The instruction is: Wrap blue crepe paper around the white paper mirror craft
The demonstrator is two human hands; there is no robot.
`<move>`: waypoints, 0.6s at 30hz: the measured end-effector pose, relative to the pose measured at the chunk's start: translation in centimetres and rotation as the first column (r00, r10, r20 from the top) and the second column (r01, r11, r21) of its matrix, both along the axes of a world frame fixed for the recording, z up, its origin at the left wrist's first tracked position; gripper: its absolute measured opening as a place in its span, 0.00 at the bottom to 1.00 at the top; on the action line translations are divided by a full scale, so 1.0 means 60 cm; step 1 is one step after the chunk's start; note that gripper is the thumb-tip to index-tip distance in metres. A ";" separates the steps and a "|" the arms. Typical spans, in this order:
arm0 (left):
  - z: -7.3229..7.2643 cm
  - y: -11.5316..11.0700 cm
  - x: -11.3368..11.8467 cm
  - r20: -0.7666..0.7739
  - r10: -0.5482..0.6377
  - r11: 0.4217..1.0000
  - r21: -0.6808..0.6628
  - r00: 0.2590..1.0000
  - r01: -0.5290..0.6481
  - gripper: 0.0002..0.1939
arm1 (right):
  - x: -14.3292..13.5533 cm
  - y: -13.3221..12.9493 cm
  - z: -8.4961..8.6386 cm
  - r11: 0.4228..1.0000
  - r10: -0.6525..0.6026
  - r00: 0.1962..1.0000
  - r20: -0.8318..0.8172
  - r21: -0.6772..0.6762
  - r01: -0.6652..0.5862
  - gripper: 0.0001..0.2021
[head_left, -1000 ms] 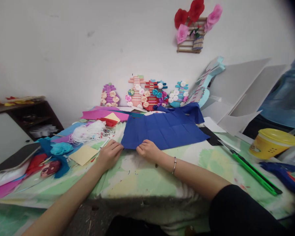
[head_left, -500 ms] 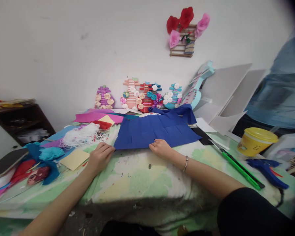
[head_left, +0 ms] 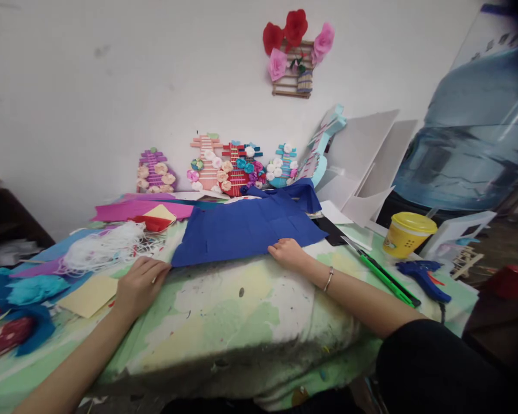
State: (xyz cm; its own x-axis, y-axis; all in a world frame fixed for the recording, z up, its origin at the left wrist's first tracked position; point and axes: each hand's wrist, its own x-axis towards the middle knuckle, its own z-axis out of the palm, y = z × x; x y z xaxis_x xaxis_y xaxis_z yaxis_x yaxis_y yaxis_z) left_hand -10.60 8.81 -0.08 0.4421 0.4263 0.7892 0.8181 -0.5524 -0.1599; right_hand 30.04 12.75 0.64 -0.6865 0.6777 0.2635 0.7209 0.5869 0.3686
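Note:
A dark blue sheet (head_left: 246, 227), either crepe paper or thin cloth, lies spread on the table with faint fold lines across it. My left hand (head_left: 140, 287) pinches its near left corner between thumb and fingers. Along the near edge, right of the middle, my right hand (head_left: 287, 255) has its fingers curled on the sheet; the thumb is hidden. More of the same blue material (head_left: 304, 195) lies bunched behind the sheet.
To the left lie white string (head_left: 106, 247), a cream paper piece (head_left: 88, 296) and magenta sheets (head_left: 142, 210). A green utility knife (head_left: 386, 279), a blue glue gun (head_left: 425, 280) and a yellow tub (head_left: 408, 236) stand right. Decorated instrument shapes (head_left: 207, 167) lean against the wall.
The view has turned to the right, so the scene sits further left. My right hand has slid rightward along the sheet's near edge, while my left hand remains at the corner.

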 end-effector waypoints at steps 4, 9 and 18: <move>0.001 -0.001 0.000 -0.004 0.021 0.999 -0.024 1.000 -0.021 0.05 | 0.012 -0.007 -0.001 0.998 -0.054 0.999 -0.002 0.009 0.054 0.08; -0.002 0.000 -0.006 -0.001 0.062 0.998 -0.026 0.998 -0.062 0.07 | 0.025 -0.004 0.004 0.997 -0.071 0.997 0.020 0.011 0.070 0.10; 0.012 -0.003 -0.023 0.009 0.131 0.989 0.064 0.991 -0.131 0.08 | 0.078 0.009 0.005 0.981 -0.192 0.979 0.065 -0.022 0.194 0.10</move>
State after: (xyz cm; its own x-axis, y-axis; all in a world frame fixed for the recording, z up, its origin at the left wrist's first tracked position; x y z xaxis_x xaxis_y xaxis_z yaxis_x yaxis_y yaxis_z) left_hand -11.98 8.60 0.62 0.3822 0.4287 0.8186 0.8836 -0.4289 -0.1879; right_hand 34.70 13.27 0.94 -0.5565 0.8055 0.2036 0.7978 0.4498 0.4015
